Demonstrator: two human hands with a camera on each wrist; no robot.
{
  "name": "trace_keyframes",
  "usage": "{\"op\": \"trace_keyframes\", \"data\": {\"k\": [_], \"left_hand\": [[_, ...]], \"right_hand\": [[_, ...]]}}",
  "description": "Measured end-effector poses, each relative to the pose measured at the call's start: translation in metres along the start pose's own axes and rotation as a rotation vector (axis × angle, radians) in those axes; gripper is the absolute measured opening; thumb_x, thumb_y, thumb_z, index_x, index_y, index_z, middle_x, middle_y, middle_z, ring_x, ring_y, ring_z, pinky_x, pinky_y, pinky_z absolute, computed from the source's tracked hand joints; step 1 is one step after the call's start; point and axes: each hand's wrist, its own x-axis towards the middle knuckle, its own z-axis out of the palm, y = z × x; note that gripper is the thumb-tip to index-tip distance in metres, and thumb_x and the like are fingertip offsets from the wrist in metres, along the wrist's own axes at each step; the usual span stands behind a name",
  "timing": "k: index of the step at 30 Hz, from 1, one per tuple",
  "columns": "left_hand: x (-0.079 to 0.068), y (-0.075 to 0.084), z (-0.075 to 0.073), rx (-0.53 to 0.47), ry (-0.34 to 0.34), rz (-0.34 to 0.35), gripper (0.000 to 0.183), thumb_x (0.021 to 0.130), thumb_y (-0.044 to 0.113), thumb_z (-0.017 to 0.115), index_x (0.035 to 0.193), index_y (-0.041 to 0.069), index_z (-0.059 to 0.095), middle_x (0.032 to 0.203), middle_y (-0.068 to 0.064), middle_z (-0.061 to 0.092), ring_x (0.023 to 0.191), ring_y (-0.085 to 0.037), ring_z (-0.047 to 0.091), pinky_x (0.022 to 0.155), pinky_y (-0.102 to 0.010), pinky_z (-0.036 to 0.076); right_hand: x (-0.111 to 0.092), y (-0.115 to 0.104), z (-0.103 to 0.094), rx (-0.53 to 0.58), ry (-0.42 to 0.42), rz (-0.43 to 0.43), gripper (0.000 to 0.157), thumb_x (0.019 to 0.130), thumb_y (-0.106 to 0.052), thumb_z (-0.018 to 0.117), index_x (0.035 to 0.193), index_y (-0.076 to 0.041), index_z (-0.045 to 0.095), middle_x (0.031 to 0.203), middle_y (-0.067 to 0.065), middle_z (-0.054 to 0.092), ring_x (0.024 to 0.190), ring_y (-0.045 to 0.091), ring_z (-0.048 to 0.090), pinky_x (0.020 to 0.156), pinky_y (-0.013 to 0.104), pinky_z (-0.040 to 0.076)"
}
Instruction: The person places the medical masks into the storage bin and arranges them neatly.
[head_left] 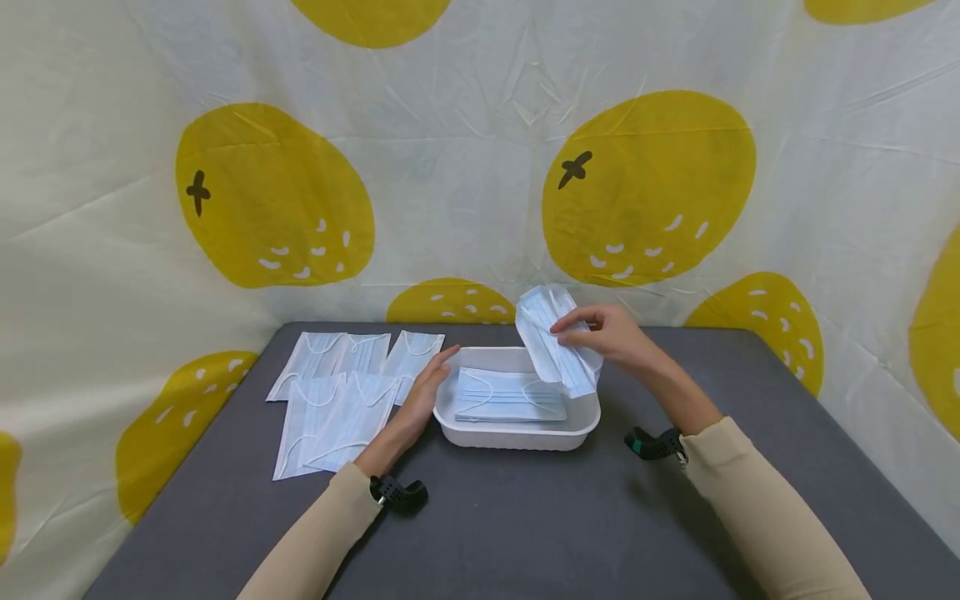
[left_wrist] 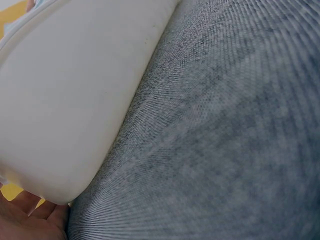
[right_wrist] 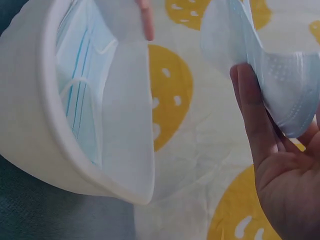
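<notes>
My right hand (head_left: 603,333) pinches a light blue face mask (head_left: 551,337) between thumb and fingers, above the right end of a white plastic basin (head_left: 517,437). In the right wrist view the held mask (right_wrist: 290,85) hangs bent over the fingers. Inside the basin lies a pile of blue masks (head_left: 510,396), pleats lengthwise and white ear loops on top. With fingers extended, my left hand (head_left: 420,404) rests along the basin's left end. The left wrist view shows those fingers at the basin wall (left_wrist: 75,100), low near the table.
Left of the basin, several masks (head_left: 315,425) lie spread and partly overlapping on the dark grey table (head_left: 517,525). My left forearm passes close to them. A white curtain (head_left: 457,192) with yellow fruit prints hangs behind the table and at both sides.
</notes>
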Motion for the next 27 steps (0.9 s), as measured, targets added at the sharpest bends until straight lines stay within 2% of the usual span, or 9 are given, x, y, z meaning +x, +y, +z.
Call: {"op": "trace_keyframes", "data": {"k": [4,11,16,19,23,27], "left_hand": [[0.001,-0.001,0.0,0.002,0.001,0.004,0.049,0.113,0.026,0.03,0.16,0.018,0.038,0.171,-0.007,0.028,0.162,-0.029,0.015,0.13,-0.058,0.004],[0.002,-0.003,0.001,0.007,0.011,0.014,0.049,0.113,0.025,0.03,0.16,0.018,0.039,0.171,-0.007,0.029,0.161,-0.028,0.017,0.131,-0.056,0.006],[0.001,-0.002,0.0,-0.002,0.009,0.016,0.049,0.112,0.025,0.031,0.16,0.017,0.039,0.17,-0.007,0.03,0.161,-0.028,0.018,0.131,-0.055,0.006],[0.001,-0.001,0.001,-0.007,0.005,0.022,0.049,0.112,0.024,0.031,0.16,0.016,0.039,0.17,-0.008,0.029,0.161,-0.03,0.018,0.13,-0.057,0.006],[0.002,-0.002,0.002,-0.005,0.004,0.023,0.049,0.112,0.024,0.031,0.16,0.015,0.039,0.171,-0.009,0.029,0.161,-0.031,0.017,0.13,-0.057,0.006],[0.002,-0.002,0.005,-0.004,-0.001,0.022,0.049,0.112,0.024,0.032,0.16,0.016,0.039,0.171,-0.008,0.029,0.161,-0.03,0.017,0.131,-0.056,0.007]], "right_hand": [[0.014,-0.004,0.003,-0.061,-0.127,-0.029,0.021,0.092,-0.024,0.078,0.108,-0.011,0.081,0.119,0.009,0.073,0.101,0.022,0.053,0.077,0.028,0.044],[0.043,-0.014,0.01,-0.175,-0.311,-0.152,0.016,0.09,-0.017,0.079,0.104,-0.01,0.081,0.108,0.008,0.077,0.089,0.021,0.054,0.071,0.026,0.042],[0.059,-0.021,0.018,-0.236,-0.469,-0.193,0.014,0.089,-0.01,0.077,0.102,-0.011,0.081,0.107,0.006,0.077,0.093,0.019,0.056,0.074,0.026,0.045],[0.067,-0.02,0.026,-0.265,-0.585,-0.215,0.015,0.089,-0.008,0.076,0.103,-0.01,0.081,0.107,0.006,0.077,0.095,0.018,0.056,0.081,0.027,0.046],[0.074,-0.014,0.039,-0.278,-0.727,-0.206,0.018,0.089,-0.005,0.074,0.106,-0.007,0.079,0.111,0.007,0.075,0.098,0.018,0.055,0.09,0.031,0.045],[0.079,-0.006,0.049,-0.269,-0.807,-0.168,0.025,0.086,0.0,0.073,0.11,-0.005,0.078,0.116,0.009,0.074,0.101,0.018,0.055,0.091,0.029,0.046]]}}
